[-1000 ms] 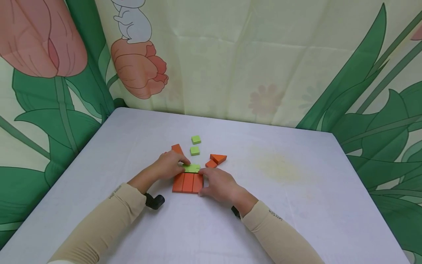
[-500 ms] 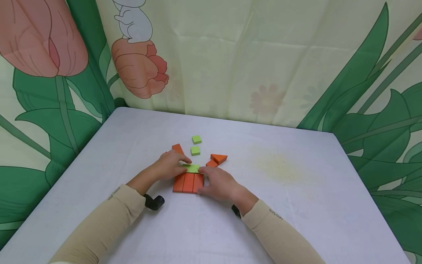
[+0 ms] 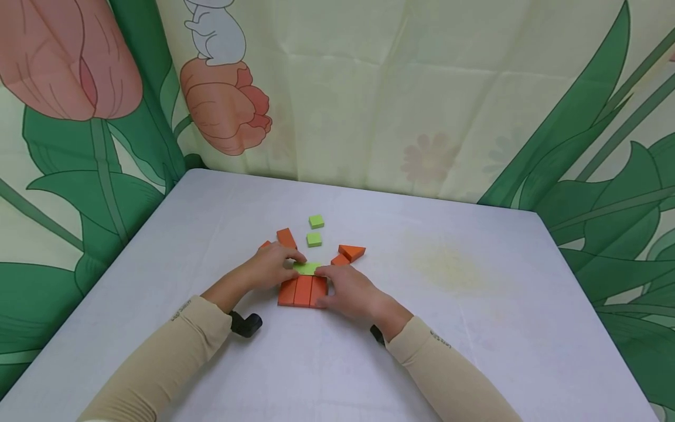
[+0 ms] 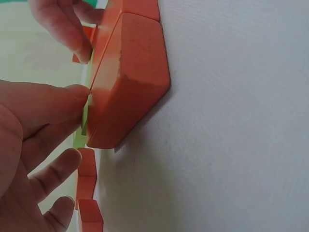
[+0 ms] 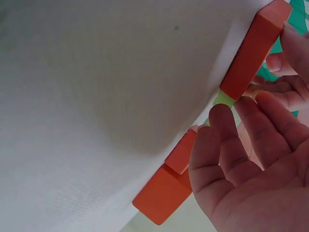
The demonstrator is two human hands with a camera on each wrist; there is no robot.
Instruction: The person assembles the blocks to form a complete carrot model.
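Observation:
Several orange blocks (image 3: 303, 291) lie side by side as a flat panel on the white table. Along their far edge is a light green block (image 3: 307, 268). My left hand (image 3: 271, 266) pinches this green block's left end, with the thumb on the near side and a finger on the far side. My right hand (image 3: 350, 291) touches the green block's right end with its fingertips, while its thumb rests at the panel's near right corner. In the right wrist view, the fingers of the right hand (image 5: 260, 150) are only gently bent and partly hide the green block.
Two small green blocks (image 3: 314, 239) lie beyond the hands. An orange triangular block (image 3: 352, 252) touches a smaller orange piece (image 3: 340, 259) on the right. Another orange block (image 3: 286, 237) lies beyond the left hand. A printed curtain (image 3: 369, 105) hangs behind the table (image 3: 474, 328).
Both hands keep almost the same places at the green block. The head view has shifted slightly; the blocks show no clear movement.

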